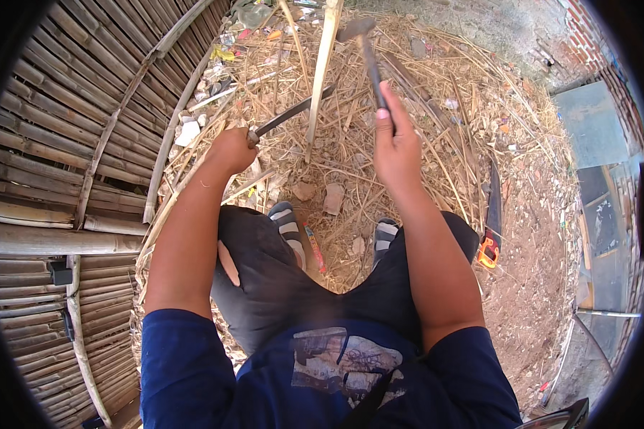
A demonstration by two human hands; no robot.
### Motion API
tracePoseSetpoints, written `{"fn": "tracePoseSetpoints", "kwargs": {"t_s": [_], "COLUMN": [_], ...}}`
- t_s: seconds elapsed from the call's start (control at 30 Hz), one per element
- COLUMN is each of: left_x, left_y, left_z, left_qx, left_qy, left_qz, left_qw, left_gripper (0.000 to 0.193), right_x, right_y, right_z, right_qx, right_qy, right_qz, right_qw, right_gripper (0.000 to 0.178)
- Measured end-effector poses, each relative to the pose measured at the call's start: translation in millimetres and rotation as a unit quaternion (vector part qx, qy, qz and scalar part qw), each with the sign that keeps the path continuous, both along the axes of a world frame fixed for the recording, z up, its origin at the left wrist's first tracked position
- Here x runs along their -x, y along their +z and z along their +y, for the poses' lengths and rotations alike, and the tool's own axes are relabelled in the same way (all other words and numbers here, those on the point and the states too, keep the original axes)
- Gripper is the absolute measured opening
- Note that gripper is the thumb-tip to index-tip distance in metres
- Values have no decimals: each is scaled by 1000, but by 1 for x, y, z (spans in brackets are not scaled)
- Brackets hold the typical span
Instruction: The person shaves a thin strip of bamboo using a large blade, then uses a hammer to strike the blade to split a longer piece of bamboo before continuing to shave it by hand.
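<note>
My left hand [232,151] is closed round the handle of a dark curved-blade knife [290,113]. Its blade points away to the right and meets or crosses a pale split bamboo pole [325,61]; whether it is cut into the pole I cannot tell. The pole leans slightly, with its lower end down among the straw. To the right of the pole, my right hand [396,149] grips the dark handle of a hammer [371,63]. The hammer's head is up near the pole's upper part, apart from the knife blade.
A bamboo slat wall [71,136] rises on the left. Straw and split sticks [436,136] litter the ground, with stones [333,199] near my sandalled feet. A handsaw [490,214] with an orange handle lies right of my knee. Grey-blue panels [601,129] line the right side.
</note>
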State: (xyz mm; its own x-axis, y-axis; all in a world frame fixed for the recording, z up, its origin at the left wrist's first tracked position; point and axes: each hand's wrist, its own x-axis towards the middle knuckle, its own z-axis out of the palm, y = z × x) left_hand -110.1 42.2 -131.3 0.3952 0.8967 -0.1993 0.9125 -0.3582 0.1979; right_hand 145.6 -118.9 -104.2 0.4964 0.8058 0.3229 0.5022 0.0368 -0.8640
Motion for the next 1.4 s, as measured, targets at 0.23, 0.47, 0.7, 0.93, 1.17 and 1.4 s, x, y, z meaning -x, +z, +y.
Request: {"fn": "tracePoseSetpoints", "kwargs": {"t_s": [0.23, 0.47, 0.7, 0.93, 1.17, 1.4], "left_x": [-1, 4, -5, -5, -1, -14], "left_y": [-1, -12, -26, -33, -30, -42], "left_z": [-11, -5, 8, 11, 19, 28], "left_qx": [23, 31, 38, 44, 33, 72], "left_qy": [13, 7, -9, 17, -20, -21], "left_qz": [72, 60, 77, 69, 67, 110], "left_qw": [997, 998, 996, 996, 997, 991], "left_gripper": [28, 33, 36, 34, 30, 27], "right_x": [8, 18, 16, 2, 16, 11], "right_y": [-61, -21, -87, -117, -12, -103], "right_z": [6, 7, 2, 7, 46, 28], "right_qx": [178, 44, 210, 242, -54, 271], "right_qy": [46, -6, 47, -4, -95, 38], "right_qz": [-60, 45, -42, -47, -44, -86], "right_qw": [981, 998, 976, 969, 993, 958], "right_gripper": [40, 42, 40, 37, 52, 50]}}
